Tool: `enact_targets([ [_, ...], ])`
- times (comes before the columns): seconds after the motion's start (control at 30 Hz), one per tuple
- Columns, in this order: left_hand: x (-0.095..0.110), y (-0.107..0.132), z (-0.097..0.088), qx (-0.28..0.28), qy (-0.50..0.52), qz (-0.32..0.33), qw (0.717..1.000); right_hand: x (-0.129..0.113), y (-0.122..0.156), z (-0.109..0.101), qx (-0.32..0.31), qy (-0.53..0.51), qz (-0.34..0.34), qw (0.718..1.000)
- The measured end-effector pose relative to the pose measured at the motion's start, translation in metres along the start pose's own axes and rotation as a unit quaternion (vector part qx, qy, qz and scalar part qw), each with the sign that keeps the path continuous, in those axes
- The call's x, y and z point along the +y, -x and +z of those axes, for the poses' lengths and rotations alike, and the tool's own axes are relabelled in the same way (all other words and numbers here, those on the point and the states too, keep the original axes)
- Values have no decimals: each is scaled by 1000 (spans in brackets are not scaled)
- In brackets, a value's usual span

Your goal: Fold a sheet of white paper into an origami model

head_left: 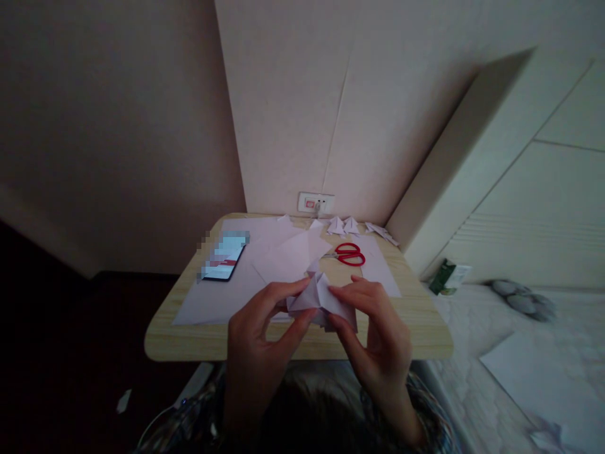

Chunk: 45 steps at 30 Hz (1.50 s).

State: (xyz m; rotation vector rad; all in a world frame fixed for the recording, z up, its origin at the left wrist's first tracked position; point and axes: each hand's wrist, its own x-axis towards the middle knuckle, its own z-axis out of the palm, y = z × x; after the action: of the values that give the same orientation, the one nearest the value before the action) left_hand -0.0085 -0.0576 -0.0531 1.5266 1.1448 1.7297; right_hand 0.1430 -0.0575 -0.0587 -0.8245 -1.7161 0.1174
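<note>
A partly folded piece of white paper (319,296) is held up between both hands, above the near edge of a small light wooden table (198,343). My left hand (258,340) pinches its left side between thumb and fingers. My right hand (378,334) pinches its right side, with the thumb on top. Flat white paper sheets (265,258) lie on the table behind the folded piece.
Red-handled scissors (350,254) lie on the table past my right hand. A phone (224,260) with a lit screen rests at the left. Several small folded paper shapes (343,225) sit by the wall under a socket (316,203). A bed (520,378) with a paper sheet is on the right.
</note>
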Motion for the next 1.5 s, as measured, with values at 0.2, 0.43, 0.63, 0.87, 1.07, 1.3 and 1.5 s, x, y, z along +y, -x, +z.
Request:
enact_targets([
  [0.2, -4, -1, -5, -18, -23, 39, 999, 0, 0, -1, 1, 13, -23, 1000],
  [0.43, -10, -2, -6, -28, -61, 89, 994, 0, -3, -4, -22, 29, -51, 998],
  [0.63, -6, -4, -6, -26, -70, 98, 992, 0, -5, -3, -19, 50, -57, 997],
  [0.87, -6, -2, -6, -28, -72, 88, 993, -1, -3, -1, -13, 43, -45, 998],
  [1.07, -8, -3, -5, -26, -75, 104, 991, -1, -2, 1, 3, 43, -43, 998],
  [1.3, -8, -4, -4, -21, -80, 101, 991, 0, -2, 2, -4, 43, -46, 998],
  [1.5, -8, -4, -3, -22, -77, 98, 992, -1, -3, 5, 3, 48, -32, 998],
])
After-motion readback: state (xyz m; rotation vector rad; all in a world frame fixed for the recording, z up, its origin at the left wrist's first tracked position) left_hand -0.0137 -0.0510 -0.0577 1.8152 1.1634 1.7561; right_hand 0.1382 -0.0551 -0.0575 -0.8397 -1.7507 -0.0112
